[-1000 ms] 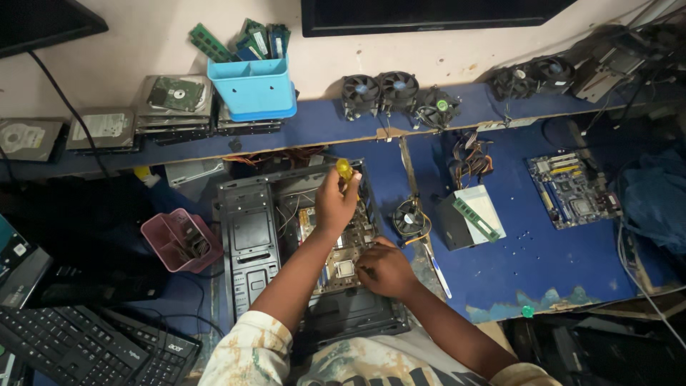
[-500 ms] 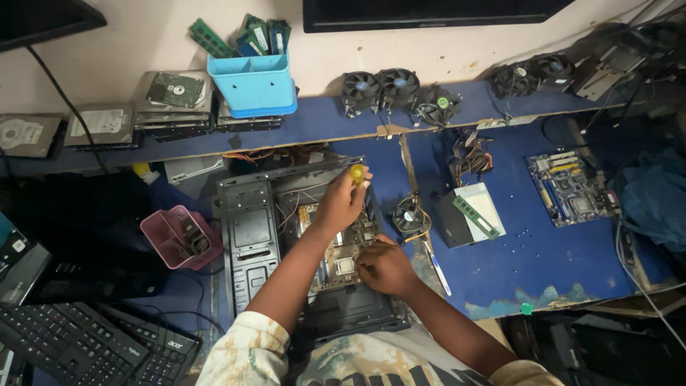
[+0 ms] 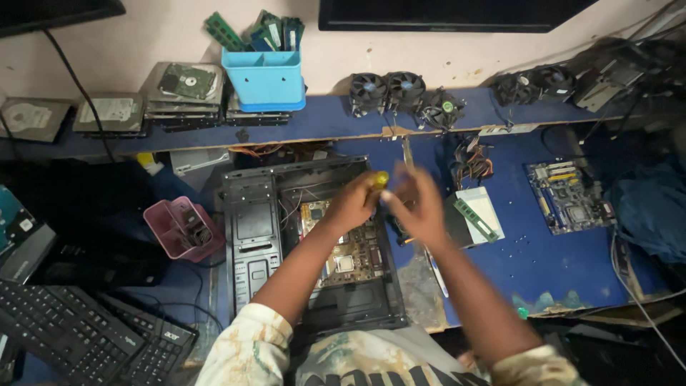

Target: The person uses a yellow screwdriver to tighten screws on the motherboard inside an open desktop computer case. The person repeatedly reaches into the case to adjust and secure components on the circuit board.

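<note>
Open computer case lying flat on the blue bench, long axis running from the body toward the wall, motherboard face-up inside, below and just behind the fingers. Left hand curled shut around a yellow-handled screwdriver, yellow butt end poking up past the knuckles toward the wall; shaft hidden inside the fist, so tip direction unreadable. Right hand loosely spread, blurred with motion, fingertips meeting the yellow handle; whether gripping or only touching, impossible to say. Half a second ago lower, down at the near edge of the board; now lifted beside the left. Green memory stick on a pale card just right of the right fingers. Pink tray well left.
</note>
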